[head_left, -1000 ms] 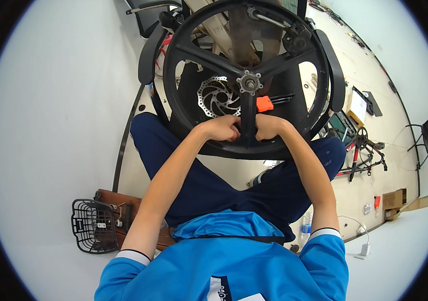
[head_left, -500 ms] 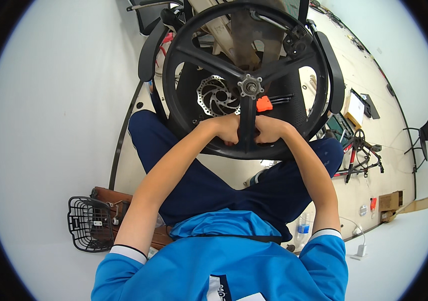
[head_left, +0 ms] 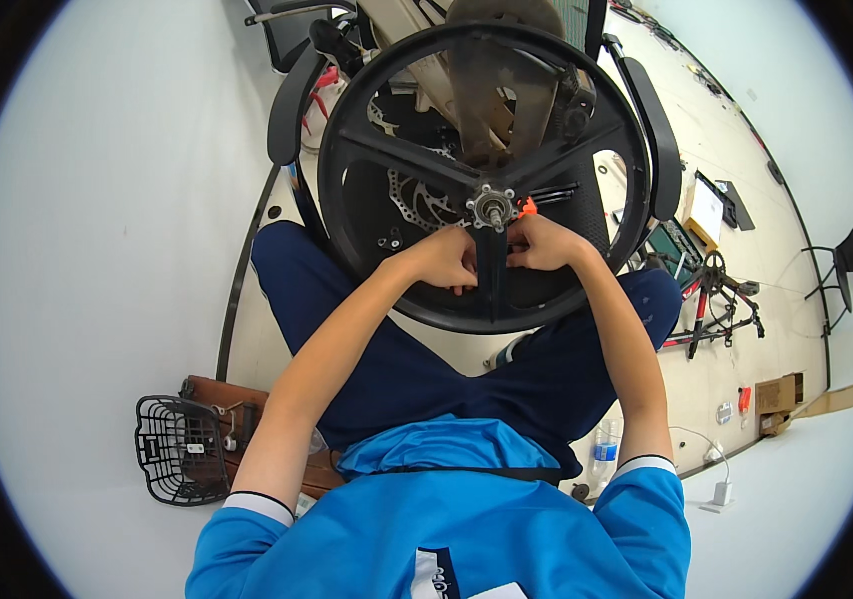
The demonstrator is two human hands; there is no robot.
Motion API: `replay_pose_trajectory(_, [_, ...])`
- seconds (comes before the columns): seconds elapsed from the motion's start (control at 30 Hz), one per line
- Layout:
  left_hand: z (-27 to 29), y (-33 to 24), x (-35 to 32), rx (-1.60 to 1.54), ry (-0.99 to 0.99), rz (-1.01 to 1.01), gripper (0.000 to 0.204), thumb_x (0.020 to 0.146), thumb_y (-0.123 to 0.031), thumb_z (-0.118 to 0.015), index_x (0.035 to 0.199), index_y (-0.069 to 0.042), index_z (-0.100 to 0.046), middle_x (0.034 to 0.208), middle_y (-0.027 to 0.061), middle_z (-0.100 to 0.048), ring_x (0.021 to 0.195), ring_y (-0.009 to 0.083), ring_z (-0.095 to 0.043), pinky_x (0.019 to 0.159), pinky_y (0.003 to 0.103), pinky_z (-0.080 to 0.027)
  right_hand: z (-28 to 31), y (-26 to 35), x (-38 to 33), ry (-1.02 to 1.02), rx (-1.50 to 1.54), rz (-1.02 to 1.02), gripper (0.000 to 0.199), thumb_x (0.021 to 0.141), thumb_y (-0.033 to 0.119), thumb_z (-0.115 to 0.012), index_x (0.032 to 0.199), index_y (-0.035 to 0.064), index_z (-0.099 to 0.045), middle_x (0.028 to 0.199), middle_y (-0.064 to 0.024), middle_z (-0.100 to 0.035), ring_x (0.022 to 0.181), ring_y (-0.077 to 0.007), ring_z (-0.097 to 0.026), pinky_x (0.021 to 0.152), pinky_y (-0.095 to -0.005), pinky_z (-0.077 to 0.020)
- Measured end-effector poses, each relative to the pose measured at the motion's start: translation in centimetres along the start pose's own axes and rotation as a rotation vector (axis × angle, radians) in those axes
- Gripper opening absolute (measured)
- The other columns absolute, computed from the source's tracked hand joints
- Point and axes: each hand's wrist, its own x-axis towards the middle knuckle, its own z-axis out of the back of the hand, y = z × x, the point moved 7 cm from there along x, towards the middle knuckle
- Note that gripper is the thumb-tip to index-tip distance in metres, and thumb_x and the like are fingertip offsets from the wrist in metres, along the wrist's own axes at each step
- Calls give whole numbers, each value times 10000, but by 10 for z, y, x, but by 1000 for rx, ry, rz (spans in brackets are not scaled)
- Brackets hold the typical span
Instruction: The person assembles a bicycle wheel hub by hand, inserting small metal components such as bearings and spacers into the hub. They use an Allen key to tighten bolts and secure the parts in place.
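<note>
A black three-spoke bicycle wheel (head_left: 408, 152) is in front of me, tilted, over the seat of a black chair. Its metal hub (head_left: 492, 207) faces up, with an axle end poking out. On either side of the near spoke, my left hand (head_left: 443, 262) and my right hand (head_left: 543, 245) are closed round it; most of their fingertips are hidden. Beneath the wheel, a silver brake disc (head_left: 421, 200) lies on the seat, partly covered by a spoke. An orange piece (head_left: 528, 207) and several dark rods (head_left: 554, 192) show just beyond my right hand.
Chair armrests (head_left: 296, 108) flank the wheel. Behind it stands a worn, dirty metal-coloured part (head_left: 501, 95). A black wire basket (head_left: 179, 449) is at lower left; a red-and-black bicycle frame (head_left: 711, 309), a cardboard box (head_left: 779, 399) and a water bottle (head_left: 604, 451) are at right.
The wheel has moved toward me and its hub now sits lower in view. My right hand is a little farther up the spoke. Both hands have kept hold.
</note>
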Motion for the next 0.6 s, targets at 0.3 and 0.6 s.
replay_pose_trajectory(0.3, [4, -5, -19, -5, -144, -87, 136, 795, 7, -690, 897, 93, -716, 747, 144, -729, 638, 192, -736, 614, 287, -576, 0, 10, -11, -105, -21, -37, 169, 772, 69, -759, 914, -16, -728, 698, -139, -646, 668, -257, -606, 664, -358, -488])
replay_pose_trajectory(0.6, [15, -17, -65, -46, -630, -181, 91, 893, -7, -709, 952, 60, -728, 812, 112, -740, 750, 134, -736, 658, 242, -567, 11, 31, -46, -341, -196, -143, 172, 803, 86, -731, 958, 14, -748, 838, -203, -723, 853, -373, -706, 781, -442, -563])
